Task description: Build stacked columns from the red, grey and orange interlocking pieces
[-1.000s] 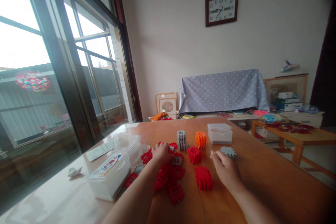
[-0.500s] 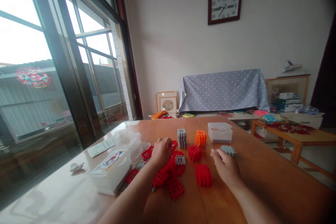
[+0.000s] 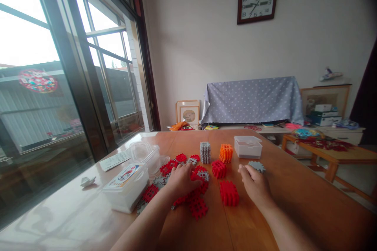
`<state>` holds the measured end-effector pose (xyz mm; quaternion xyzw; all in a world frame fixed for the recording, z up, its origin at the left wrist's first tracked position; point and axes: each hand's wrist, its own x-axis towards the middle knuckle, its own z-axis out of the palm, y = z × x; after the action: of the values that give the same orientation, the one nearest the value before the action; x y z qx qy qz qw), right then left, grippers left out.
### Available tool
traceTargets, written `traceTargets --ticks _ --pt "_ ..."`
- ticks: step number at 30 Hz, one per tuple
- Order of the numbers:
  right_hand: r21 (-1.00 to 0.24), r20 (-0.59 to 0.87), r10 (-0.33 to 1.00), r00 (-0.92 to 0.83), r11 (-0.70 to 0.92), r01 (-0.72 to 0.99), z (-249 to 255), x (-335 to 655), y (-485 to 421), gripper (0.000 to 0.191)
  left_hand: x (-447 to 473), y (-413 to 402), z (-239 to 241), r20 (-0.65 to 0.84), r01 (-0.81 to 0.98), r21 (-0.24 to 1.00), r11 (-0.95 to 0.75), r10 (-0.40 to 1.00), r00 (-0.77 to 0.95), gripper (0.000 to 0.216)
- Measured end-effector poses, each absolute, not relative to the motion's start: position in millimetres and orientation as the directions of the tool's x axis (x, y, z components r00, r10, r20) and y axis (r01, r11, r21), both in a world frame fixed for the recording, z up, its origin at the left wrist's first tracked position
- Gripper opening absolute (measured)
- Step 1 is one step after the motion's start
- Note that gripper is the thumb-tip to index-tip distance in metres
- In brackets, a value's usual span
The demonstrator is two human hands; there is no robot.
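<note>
My left hand [image 3: 183,179] reaches over a loose pile of red and grey interlocking plastic tiles [image 3: 198,207], thumb and fingers apart, covering part of the pile. To the right, my right hand [image 3: 255,182] is closed with curled fingers; whatever they hold, if anything, is hidden. Just behind it lie grey solid tiles [image 3: 257,166]. Between the hands stand a stack of solid red tiles [image 3: 229,193] and a stack of red window tiles [image 3: 219,169]. Farther back are a grey tile stack [image 3: 205,152] and an orange tile stack [image 3: 226,153].
A lidded clear box with a label [image 3: 126,188] sits left of the pile, an open clear container [image 3: 145,157] behind it. Another clear box [image 3: 247,147] stands at the back right. A paper sheet [image 3: 114,160] and a small whitish object [image 3: 87,181] lie on the left.
My left hand has come nearer and lower over the pile, its thumb now spread to the right. My right hand stays in about the same place. The view has tilted slightly.
</note>
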<state>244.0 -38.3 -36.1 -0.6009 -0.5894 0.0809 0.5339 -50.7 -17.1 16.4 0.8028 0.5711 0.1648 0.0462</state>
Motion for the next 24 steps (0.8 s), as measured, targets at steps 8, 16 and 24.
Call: traceTargets --ticks 8,16,24 --pt "-0.747 0.525 0.8 0.291 0.269 0.608 -36 244 -38 0.053 -38 -23 5 0.159 0.928 0.208 -0.308 0.947 0.279 0.054" --pt "-0.751 0.51 0.805 0.302 0.245 0.613 -37 243 -36 0.053 -33 -20 8 0.283 0.831 0.34 -0.441 0.89 0.356 0.041" --pt "-0.762 0.517 0.793 0.323 0.255 0.595 -38 242 -35 0.055 -5 -39 32 0.338 0.553 0.552 -0.624 0.773 0.536 0.042"
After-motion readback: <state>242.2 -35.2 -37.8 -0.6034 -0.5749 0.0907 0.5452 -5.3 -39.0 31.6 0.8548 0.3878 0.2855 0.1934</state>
